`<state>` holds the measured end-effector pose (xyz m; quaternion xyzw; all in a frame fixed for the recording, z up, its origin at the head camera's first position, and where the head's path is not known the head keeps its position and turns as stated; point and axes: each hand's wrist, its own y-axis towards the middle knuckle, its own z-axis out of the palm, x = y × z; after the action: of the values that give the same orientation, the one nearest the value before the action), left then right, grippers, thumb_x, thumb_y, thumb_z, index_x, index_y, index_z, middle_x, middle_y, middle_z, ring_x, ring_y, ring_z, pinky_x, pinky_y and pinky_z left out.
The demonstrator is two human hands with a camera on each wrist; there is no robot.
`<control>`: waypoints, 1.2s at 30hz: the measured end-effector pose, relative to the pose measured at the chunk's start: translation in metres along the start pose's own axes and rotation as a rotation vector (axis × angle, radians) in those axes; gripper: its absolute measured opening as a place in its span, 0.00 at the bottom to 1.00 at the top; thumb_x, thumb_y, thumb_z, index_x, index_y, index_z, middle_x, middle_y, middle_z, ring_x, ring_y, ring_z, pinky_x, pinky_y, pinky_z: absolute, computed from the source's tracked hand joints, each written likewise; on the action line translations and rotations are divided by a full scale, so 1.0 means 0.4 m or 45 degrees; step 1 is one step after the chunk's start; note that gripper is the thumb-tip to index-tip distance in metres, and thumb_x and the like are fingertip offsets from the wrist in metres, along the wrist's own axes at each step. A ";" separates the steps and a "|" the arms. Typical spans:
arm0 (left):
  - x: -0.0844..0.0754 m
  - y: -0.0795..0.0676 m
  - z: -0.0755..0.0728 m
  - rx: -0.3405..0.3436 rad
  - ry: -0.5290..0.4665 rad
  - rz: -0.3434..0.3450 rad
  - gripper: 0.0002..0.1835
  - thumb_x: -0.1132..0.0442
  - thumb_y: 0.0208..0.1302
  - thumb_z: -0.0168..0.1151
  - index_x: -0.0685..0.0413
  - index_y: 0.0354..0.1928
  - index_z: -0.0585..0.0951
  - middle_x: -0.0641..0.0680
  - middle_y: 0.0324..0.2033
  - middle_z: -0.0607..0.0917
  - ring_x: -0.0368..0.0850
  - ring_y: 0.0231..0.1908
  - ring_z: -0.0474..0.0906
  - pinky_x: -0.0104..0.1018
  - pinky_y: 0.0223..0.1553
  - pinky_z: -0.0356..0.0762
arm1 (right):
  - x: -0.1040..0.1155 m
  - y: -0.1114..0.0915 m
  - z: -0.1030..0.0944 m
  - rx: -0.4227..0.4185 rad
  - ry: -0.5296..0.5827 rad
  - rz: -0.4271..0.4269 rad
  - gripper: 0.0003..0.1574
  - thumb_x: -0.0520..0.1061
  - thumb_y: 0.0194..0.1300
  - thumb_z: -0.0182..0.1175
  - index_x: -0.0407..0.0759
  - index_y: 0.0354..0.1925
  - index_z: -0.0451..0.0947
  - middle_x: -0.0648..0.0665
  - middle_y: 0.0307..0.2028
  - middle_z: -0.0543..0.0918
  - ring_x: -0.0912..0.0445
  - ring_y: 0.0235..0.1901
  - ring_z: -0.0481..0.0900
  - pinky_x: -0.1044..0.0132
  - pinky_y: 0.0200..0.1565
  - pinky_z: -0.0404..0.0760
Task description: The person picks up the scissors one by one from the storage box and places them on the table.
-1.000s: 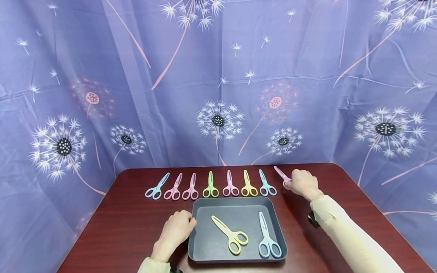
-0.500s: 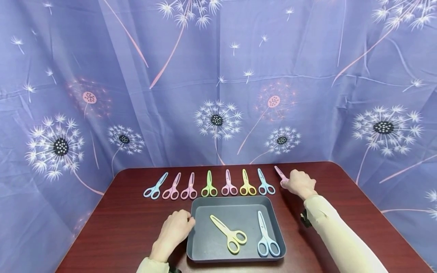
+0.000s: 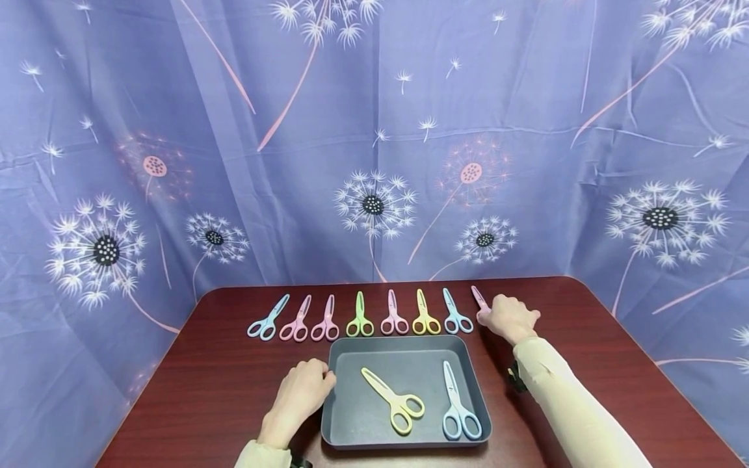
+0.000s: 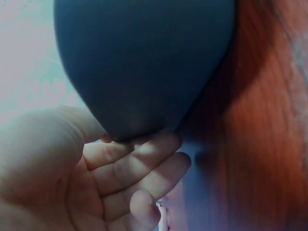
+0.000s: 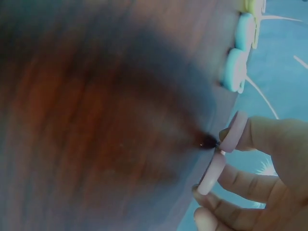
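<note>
My left hand (image 3: 300, 393) holds the left side of a dark grey tray (image 3: 351, 416). In the left wrist view its fingers (image 4: 139, 159) curl against the tray wall (image 4: 144, 62), thumb on the far side. Inside the tray lie yellow scissors (image 3: 386, 393) and light blue scissors (image 3: 452, 390). At the right end of the row, my right hand (image 3: 510, 318) grips pink scissors (image 3: 480, 299) by the handles, blades pointing toward the back. The right wrist view shows thumb and fingers at the two pink handle loops (image 5: 234, 132), close over the table.
Left of the right hand a row of several scissors runs along the table's back, from blue scissors (image 3: 456, 312) and yellow scissors (image 3: 425, 314) to blue scissors (image 3: 270, 318) at the far end. A purple dandelion-print curtain (image 3: 304, 214) hangs behind the dark red table (image 3: 193, 390).
My right hand has shifted slightly left, and the pink scissors in it have turned a little straighter toward the back. The left hand stays on the tray.
</note>
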<state>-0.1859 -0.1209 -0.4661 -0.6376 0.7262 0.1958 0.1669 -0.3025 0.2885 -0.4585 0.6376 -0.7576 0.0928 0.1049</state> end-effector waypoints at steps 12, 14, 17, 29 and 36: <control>-0.003 0.000 0.002 0.018 -0.004 -0.024 0.18 0.61 0.58 0.57 0.47 0.12 0.68 0.45 0.10 0.65 0.43 0.14 0.63 0.38 0.18 0.59 | 0.007 -0.008 0.015 0.018 -0.018 0.016 0.21 0.52 0.54 0.59 0.35 0.35 0.79 0.24 0.41 0.78 0.30 0.43 0.71 0.27 0.45 0.54; -0.003 0.000 0.003 0.019 -0.004 -0.026 0.18 0.61 0.58 0.57 0.46 0.12 0.68 0.44 0.10 0.65 0.43 0.14 0.63 0.38 0.18 0.59 | 0.007 -0.008 0.016 0.039 -0.018 0.030 0.20 0.52 0.54 0.58 0.35 0.35 0.79 0.24 0.40 0.78 0.30 0.43 0.71 0.27 0.44 0.54; -0.003 0.001 0.002 0.022 -0.005 -0.029 0.18 0.61 0.58 0.57 0.46 0.11 0.67 0.44 0.09 0.64 0.43 0.13 0.63 0.38 0.18 0.58 | 0.008 -0.008 0.017 0.068 -0.019 0.043 0.20 0.52 0.55 0.57 0.35 0.36 0.78 0.25 0.40 0.77 0.31 0.43 0.70 0.27 0.44 0.55; -0.005 -0.003 -0.002 0.017 -0.008 -0.012 0.18 0.61 0.58 0.58 0.47 0.12 0.68 0.45 0.10 0.65 0.43 0.14 0.64 0.38 0.18 0.59 | 0.009 -0.009 0.016 0.088 -0.042 0.040 0.24 0.54 0.57 0.57 0.33 0.38 0.78 0.24 0.40 0.76 0.30 0.43 0.70 0.27 0.44 0.56; -0.003 -0.001 -0.002 0.007 -0.003 -0.006 0.17 0.61 0.58 0.58 0.47 0.13 0.68 0.46 0.10 0.65 0.44 0.14 0.64 0.39 0.18 0.60 | 0.011 -0.011 0.008 0.092 -0.053 0.028 0.24 0.55 0.57 0.58 0.34 0.37 0.78 0.25 0.40 0.77 0.31 0.44 0.70 0.27 0.45 0.55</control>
<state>-0.1852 -0.1203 -0.4651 -0.6385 0.7251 0.1940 0.1701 -0.2990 0.2829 -0.4605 0.6343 -0.7627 0.1079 0.0650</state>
